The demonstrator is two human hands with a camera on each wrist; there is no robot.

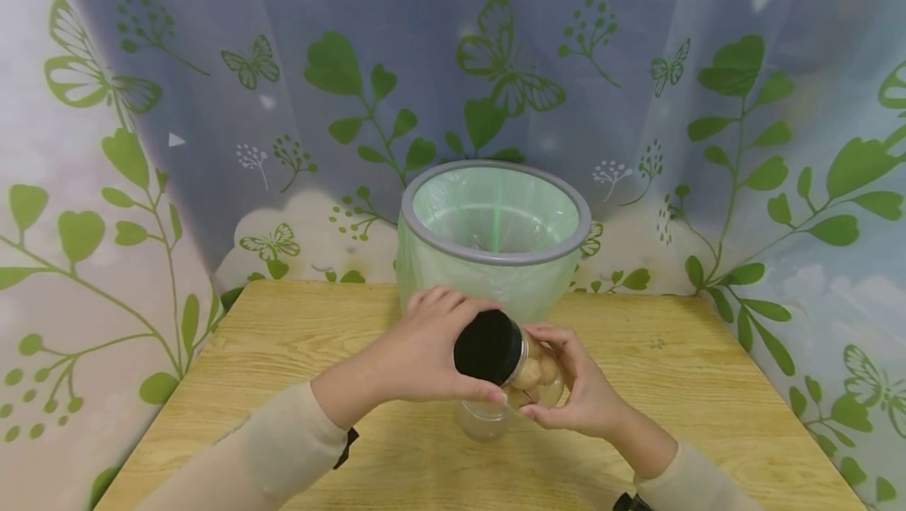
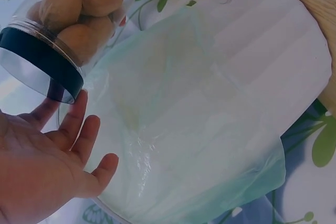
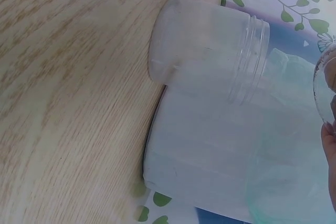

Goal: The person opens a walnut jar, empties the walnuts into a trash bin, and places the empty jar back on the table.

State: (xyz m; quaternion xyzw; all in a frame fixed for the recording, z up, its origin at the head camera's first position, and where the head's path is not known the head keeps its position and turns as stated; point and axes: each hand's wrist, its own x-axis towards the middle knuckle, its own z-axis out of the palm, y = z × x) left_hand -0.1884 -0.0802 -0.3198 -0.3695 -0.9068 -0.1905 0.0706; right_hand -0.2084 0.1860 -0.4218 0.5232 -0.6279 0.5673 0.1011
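A clear jar point(image 1: 550, 397) of round brown pieces, perhaps walnuts, hangs tilted above the table, its black lid point(image 1: 487, 346) facing left. My left hand point(image 1: 425, 354) grips the lid, thumb below and fingers over the top; in the left wrist view the fingers of this hand point(image 2: 52, 156) touch the lid's rim point(image 2: 42, 64). On the other side my right hand point(image 1: 583, 385) holds the jar's body; only a sliver of it point(image 3: 329, 150) shows at the right wrist view's edge. Beneath, a second clear jar point(image 1: 484, 423) stands lidless on the table, its open mouth visible in the right wrist view point(image 3: 205, 45).
Directly behind the jars stands a bin with a grey rim point(image 1: 495, 258) and a pale green liner point(image 1: 488, 287). The wooden table point(image 1: 318, 338) extends to both sides. A curtain point(image 1: 396, 8) with leaves and butterflies hangs around the back and sides.
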